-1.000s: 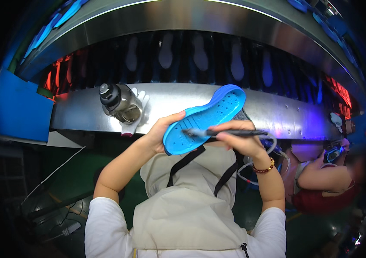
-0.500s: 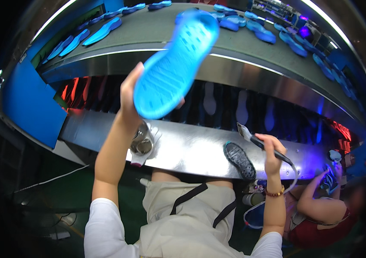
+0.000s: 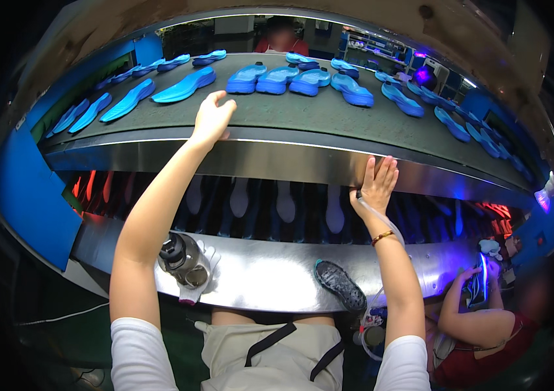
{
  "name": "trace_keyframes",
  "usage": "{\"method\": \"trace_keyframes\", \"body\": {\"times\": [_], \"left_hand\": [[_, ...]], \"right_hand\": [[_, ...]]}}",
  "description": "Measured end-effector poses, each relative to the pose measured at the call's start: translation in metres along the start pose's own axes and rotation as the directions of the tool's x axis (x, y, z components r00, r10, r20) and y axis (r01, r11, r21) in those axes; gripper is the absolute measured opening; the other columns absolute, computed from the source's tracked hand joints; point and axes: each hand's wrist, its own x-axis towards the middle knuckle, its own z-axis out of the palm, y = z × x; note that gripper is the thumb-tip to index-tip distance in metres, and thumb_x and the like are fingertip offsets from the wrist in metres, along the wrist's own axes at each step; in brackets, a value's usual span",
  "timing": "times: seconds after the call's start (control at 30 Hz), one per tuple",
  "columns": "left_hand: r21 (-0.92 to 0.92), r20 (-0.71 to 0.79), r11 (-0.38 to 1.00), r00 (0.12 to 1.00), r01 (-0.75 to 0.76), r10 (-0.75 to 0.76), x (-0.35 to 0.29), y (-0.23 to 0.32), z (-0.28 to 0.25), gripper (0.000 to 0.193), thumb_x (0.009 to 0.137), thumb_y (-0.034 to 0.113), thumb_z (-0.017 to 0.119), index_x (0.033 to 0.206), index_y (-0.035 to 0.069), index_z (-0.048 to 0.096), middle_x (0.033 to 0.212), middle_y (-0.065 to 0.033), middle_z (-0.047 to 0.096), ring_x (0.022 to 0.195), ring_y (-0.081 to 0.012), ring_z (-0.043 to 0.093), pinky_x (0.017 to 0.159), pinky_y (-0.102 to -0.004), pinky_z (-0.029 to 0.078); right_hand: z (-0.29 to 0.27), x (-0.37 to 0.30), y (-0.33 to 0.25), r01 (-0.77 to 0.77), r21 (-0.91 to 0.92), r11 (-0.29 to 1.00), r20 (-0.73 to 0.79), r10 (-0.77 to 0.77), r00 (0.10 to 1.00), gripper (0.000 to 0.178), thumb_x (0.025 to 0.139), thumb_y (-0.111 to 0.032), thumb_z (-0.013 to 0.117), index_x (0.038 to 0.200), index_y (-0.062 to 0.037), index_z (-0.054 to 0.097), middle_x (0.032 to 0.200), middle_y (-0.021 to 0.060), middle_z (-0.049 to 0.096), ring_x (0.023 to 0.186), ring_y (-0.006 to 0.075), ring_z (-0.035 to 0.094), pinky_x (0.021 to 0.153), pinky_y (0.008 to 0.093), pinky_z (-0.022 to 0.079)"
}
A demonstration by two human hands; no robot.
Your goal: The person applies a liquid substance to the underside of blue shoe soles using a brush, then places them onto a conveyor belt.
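My left hand [image 3: 214, 120] is over the near edge of the dark green conveyor belt [image 3: 277, 122], its fingers loosely bent and apart, holding nothing. Just beyond it are a blue shoe sole [image 3: 245, 79] and a longer blue sole [image 3: 185, 85] to its left. My right hand [image 3: 377, 186] has its fingers stretched against the belt's metal side. The end of a black-handled brush [image 3: 358, 194] shows at its thumb, with a pale hose running back along the wrist; most of the brush is hidden by the hand. A dark speckled sole [image 3: 340, 285] lies on the metal shelf below.
A dark drinking bottle [image 3: 184, 260] stands at the left on the metal shelf [image 3: 257, 274]. Under the belt, several soles hang or stand in a dark slot with red glow at both ends. A co-worker [image 3: 485, 326] works at the right; another person [image 3: 281, 40] is beyond the belt.
My left hand has let go of the blue sole it held up and is now empty at the belt. My right hand has moved up from the shelf to the belt's metal side.
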Motion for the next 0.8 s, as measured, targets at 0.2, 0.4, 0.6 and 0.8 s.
{"method": "trace_keyframes", "body": {"times": [0.2,0.4,0.6,0.8], "left_hand": [[0.764,0.152,0.568,0.940,-0.307,0.304,0.030,-0.006,0.041,0.071,0.074,0.045,0.057,0.129,0.006,0.034,0.134,-0.0266,0.024,0.125,-0.0395,0.022,0.102,-0.0458,0.021],[0.780,0.090,0.594,0.975,-0.197,0.205,0.094,0.026,0.095,0.082,0.072,0.055,0.053,0.137,0.016,0.022,0.125,-0.0296,0.038,0.123,-0.0380,0.032,0.102,-0.0490,0.020],[0.887,0.005,0.461,0.997,0.033,-0.081,0.110,0.006,0.100,0.074,0.073,0.066,0.043,0.133,0.023,0.035,0.139,-0.0126,0.029,0.132,-0.0279,0.016,0.098,-0.0633,0.007],[0.881,-0.059,0.461,0.991,0.110,-0.124,0.108,0.013,0.101,0.075,0.069,0.065,0.049,0.129,0.020,0.042,0.138,-0.0139,0.030,0.131,-0.0266,0.020,0.098,-0.0646,0.008]], "right_hand": [[0.033,-0.002,0.011,0.078,-0.224,0.972,-0.134,-0.110,0.985,0.102,0.054,-0.018,0.067,0.138,-0.0074,0.011,0.140,0.0281,0.007,0.131,0.0435,0.004,0.106,0.0517,0.005],[0.038,0.002,0.012,0.038,-0.128,0.991,-0.300,-0.075,0.951,0.061,0.080,-0.008,0.046,0.136,-0.0139,0.024,0.141,0.0196,0.017,0.132,0.0362,0.015,0.106,0.0476,0.012],[0.042,0.003,0.015,0.051,-0.160,0.986,-0.350,-0.105,0.931,0.058,0.083,-0.012,0.046,0.137,-0.0163,0.024,0.141,0.0184,0.020,0.131,0.0343,0.018,0.106,0.0459,0.013],[0.035,-0.003,0.018,0.027,-0.051,0.998,-0.307,-0.041,0.951,0.057,0.084,-0.011,0.047,0.136,-0.0180,0.025,0.141,0.0173,0.020,0.131,0.0335,0.018,0.106,0.0450,0.014]]}}
